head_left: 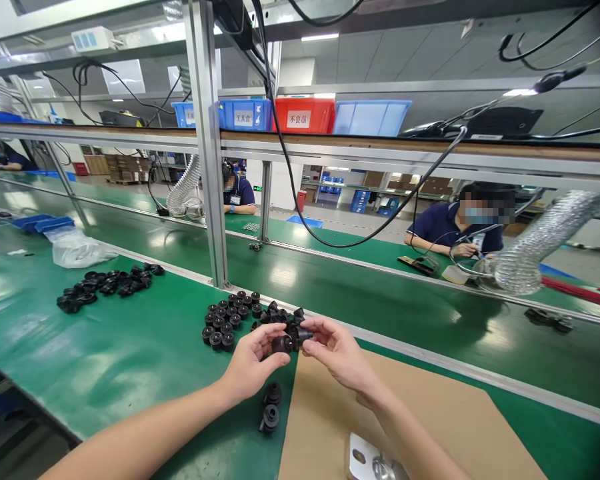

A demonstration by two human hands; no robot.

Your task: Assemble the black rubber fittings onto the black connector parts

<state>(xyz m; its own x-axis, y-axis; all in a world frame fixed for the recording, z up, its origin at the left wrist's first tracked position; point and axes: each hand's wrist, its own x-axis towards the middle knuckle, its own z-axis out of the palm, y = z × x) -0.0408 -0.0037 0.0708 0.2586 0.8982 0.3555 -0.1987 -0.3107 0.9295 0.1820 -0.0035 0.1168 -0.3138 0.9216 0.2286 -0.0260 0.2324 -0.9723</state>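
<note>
In front of me, my left hand [254,365] pinches a small black round plastic part [281,344] between thumb and fingers. My right hand [339,352] grips a black tapered plastic part [301,335] right beside it; whether the two parts are joined I cannot tell. Behind my hands lies a loose heap of black conical parts [275,312], partly hidden by my fingers. To its left, several black cylindrical parts [225,320] stand in rows. Nearer to me, two black round parts with side spouts [270,419] rest on the green mat [170,360].
A brown cardboard sheet [420,400] lies under my right forearm, with a metal fixture [373,460] on it. Further left are a pile of black parts [105,283] and a clear plastic bag [77,248]. An aluminium post [210,153] rises behind. Across the line, a co-worker [440,223] sits.
</note>
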